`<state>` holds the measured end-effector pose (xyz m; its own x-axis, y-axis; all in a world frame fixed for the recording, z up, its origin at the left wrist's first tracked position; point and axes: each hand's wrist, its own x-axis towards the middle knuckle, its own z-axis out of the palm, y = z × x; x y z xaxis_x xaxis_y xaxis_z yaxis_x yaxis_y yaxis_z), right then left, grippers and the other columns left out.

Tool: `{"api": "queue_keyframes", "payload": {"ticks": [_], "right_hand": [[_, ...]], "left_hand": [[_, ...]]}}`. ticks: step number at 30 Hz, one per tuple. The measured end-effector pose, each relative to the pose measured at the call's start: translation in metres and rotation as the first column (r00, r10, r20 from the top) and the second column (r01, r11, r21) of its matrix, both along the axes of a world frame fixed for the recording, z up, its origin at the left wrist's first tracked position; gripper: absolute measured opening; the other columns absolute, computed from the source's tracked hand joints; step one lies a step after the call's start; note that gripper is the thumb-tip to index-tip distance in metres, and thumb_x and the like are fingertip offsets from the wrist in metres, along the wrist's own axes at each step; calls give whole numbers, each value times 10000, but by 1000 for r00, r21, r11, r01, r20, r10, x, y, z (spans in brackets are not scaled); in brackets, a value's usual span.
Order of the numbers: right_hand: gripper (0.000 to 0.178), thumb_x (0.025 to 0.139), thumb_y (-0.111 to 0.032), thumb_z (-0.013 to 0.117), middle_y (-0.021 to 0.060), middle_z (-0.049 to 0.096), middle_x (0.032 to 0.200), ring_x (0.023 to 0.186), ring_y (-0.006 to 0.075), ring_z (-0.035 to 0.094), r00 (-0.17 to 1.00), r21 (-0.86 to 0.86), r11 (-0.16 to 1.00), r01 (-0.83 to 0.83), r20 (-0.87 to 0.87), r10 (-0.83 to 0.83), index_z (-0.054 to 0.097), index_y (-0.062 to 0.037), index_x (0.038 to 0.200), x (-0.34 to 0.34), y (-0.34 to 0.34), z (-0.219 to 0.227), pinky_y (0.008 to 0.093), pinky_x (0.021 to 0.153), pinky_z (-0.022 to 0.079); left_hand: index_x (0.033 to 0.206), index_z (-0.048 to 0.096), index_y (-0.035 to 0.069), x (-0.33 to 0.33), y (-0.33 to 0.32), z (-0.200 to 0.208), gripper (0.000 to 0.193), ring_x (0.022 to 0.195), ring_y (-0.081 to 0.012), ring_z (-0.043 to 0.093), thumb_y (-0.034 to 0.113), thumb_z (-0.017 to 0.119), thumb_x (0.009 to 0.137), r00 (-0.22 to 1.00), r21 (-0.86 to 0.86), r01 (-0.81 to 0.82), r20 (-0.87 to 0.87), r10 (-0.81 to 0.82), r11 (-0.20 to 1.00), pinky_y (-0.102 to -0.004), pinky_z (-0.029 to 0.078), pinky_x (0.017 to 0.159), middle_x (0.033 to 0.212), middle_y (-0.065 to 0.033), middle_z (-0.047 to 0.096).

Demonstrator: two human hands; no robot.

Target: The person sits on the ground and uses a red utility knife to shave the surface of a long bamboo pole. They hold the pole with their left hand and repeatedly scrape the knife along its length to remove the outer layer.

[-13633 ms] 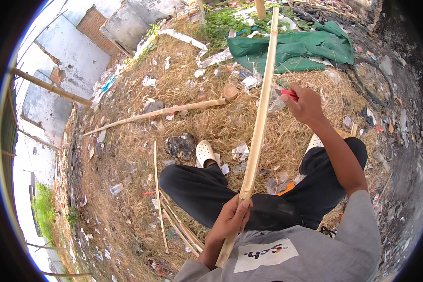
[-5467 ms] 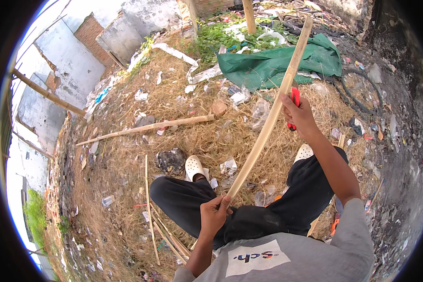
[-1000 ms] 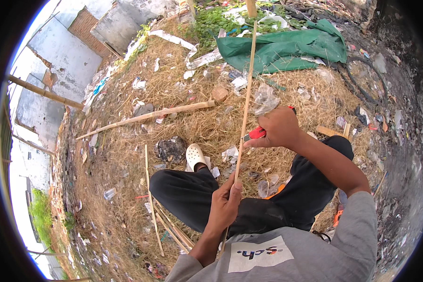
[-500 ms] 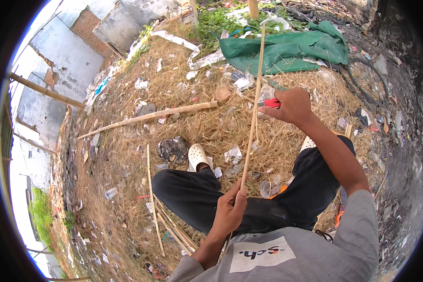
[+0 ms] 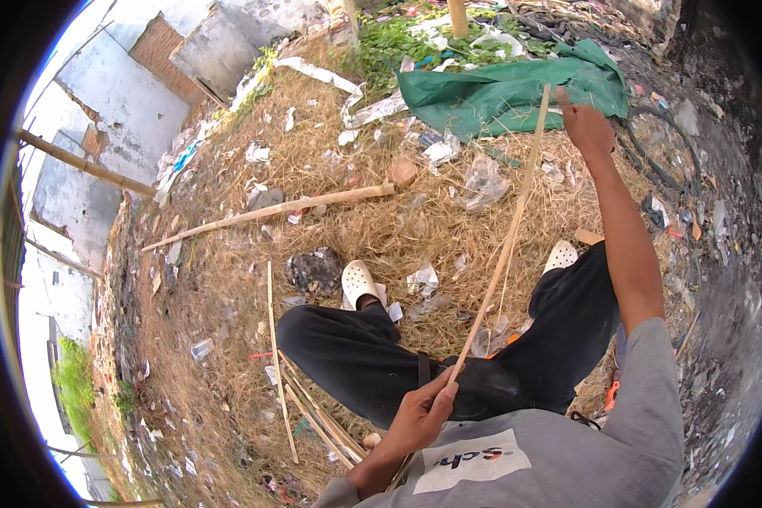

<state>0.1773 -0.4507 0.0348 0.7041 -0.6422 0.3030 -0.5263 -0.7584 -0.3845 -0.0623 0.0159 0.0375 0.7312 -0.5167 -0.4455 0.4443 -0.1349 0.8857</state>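
My left hand (image 5: 421, 413), low over my lap, is closed round the near part of a long, thin bamboo strip (image 5: 510, 239). The strip slants up and away to the right, with a thin sliver (image 5: 506, 284) hanging beside it. Close to the strip's far end is my right hand (image 5: 588, 127), curled with its thumb pointing up. The red-handled knife it held a moment ago is hidden by the fist now. More bamboo strips (image 5: 317, 415) lie on the ground by my left leg, and a single strip (image 5: 278, 360) lies beside them.
A longer bamboo piece (image 5: 271, 210) lies across the dry grass (image 5: 220, 288) ahead. Beyond is a crumpled green tarp (image 5: 483, 97). A dark lump (image 5: 315, 271) sits near my left shoe (image 5: 358, 284). Litter is scattered about; a worn wall (image 5: 127, 102) stands far left.
My right hand has moved up and right to the strip's far end, and the red handle has gone out of sight. The strip has swung rightward; my left hand has dropped slightly.
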Motion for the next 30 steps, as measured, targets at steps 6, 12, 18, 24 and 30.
{"api": "queue_keyframes", "payload": {"ticks": [6,12,18,24,30], "right_hand": [[829,873,-782,324,133,476,547,509,318,460,969,134,960,-244,76,236,510,-24,593,-25,57,-3,430,533,376],[558,884,-599,538,140,551,600,583,346,577,640,76,637,-767,47,767,560,-63,734,-77,151,3,437,553,429],[505,877,-552,580,119,556,625,556,335,558,422,-125,435,-892,116,899,550,-68,738,-80,181,-12,433,534,422],[520,868,-573,576,98,569,588,540,301,585,689,-206,685,-699,64,722,557,-77,714,-55,156,-7,417,521,444],[533,838,-613,588,69,559,543,499,274,578,593,-458,547,-701,53,803,562,-106,674,-32,120,-7,391,485,438]], "left_hand": [[1402,457,8,17,-2,-14,418,516,-9,329,215,448,1039,986,-29,-166,-7,166,986,-191,273,461,616,79,379],[1392,470,8,51,-10,-8,425,459,-19,347,236,452,1034,964,-67,-222,136,229,973,-187,270,416,592,52,401],[1397,464,8,51,-15,-11,427,452,-15,340,236,446,1036,966,-32,-205,155,207,978,-184,264,412,585,56,407],[1421,434,10,32,-11,-12,437,567,-7,351,190,483,1025,980,1,-156,125,154,988,-179,279,494,665,72,402],[1417,438,12,18,-7,-7,436,620,-16,343,202,480,1026,988,46,-122,97,117,991,-176,291,542,699,71,392]]}}
